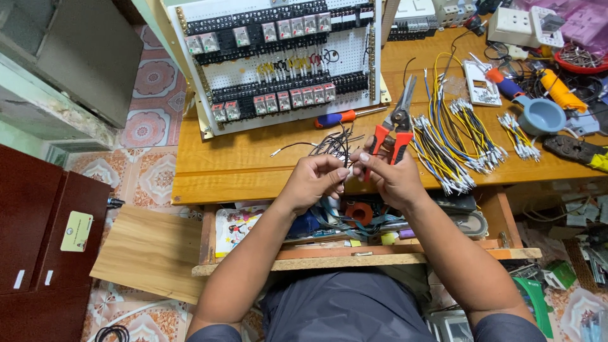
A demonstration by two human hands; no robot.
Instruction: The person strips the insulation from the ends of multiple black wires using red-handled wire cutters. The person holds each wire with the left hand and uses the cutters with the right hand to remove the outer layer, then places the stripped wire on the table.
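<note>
My left hand point(315, 179) pinches a bunch of thin black wires point(332, 142) that fan up and to the left over the wooden table point(240, 168). Beside it, my right hand point(389, 176) grips red-handled wire cutters point(396, 123), blades pointing up and away, and its fingertips also touch the wires. The two hands meet above the table's front edge.
A white perforated panel point(282, 60) with rows of relays and terminal blocks leans at the back. A red-and-blue screwdriver point(345, 116) lies in front of it. Bundles of yellow, blue and black wires point(453, 136) lie right, near a grey cup point(541, 116). An open drawer point(354, 231) of clutter is below.
</note>
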